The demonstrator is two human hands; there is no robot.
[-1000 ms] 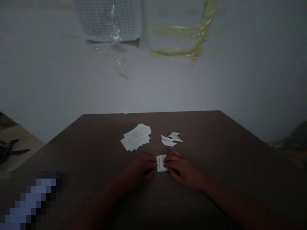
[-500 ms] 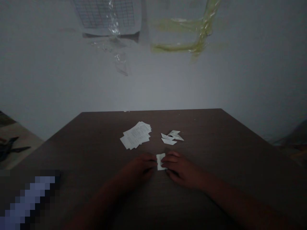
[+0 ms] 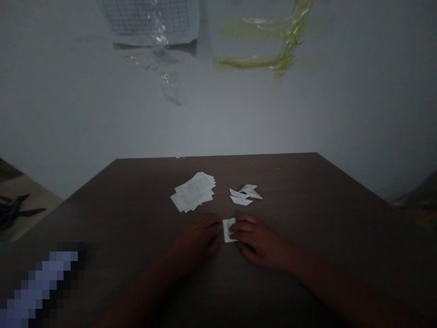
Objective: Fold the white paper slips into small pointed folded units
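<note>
A small piece of white folded paper (image 3: 227,236) lies on the dark brown table in front of me. My right hand (image 3: 257,239) presses on its right part, fingers bent over it and the thumb close to the lower edge, so that part is hidden. Beside the paper's left edge is my left hand (image 3: 201,237), with fingers stretched forward, thumb apart and nothing visible in it. Whether its fingertips touch the edge I cannot tell. Beyond my hands lies a fanned stack of printed paper sheets (image 3: 194,191). To its right are several folded paper pieces (image 3: 241,199) with slanted, pointed ends.
The table (image 3: 136,191) ends against a grey wall (image 3: 246,118). A gridded sheet (image 3: 150,18) and yellowish tape (image 3: 252,63) are stuck on the wall. At the lower left is a pixelated blue-grey patch (image 3: 41,284); dark objects (image 3: 15,209) lie beyond the table's left edge.
My left hand's fingers have drawn slightly up and away from the paper's left edge. My right hand stays on the paper. The view has tilted down very slightly.
</note>
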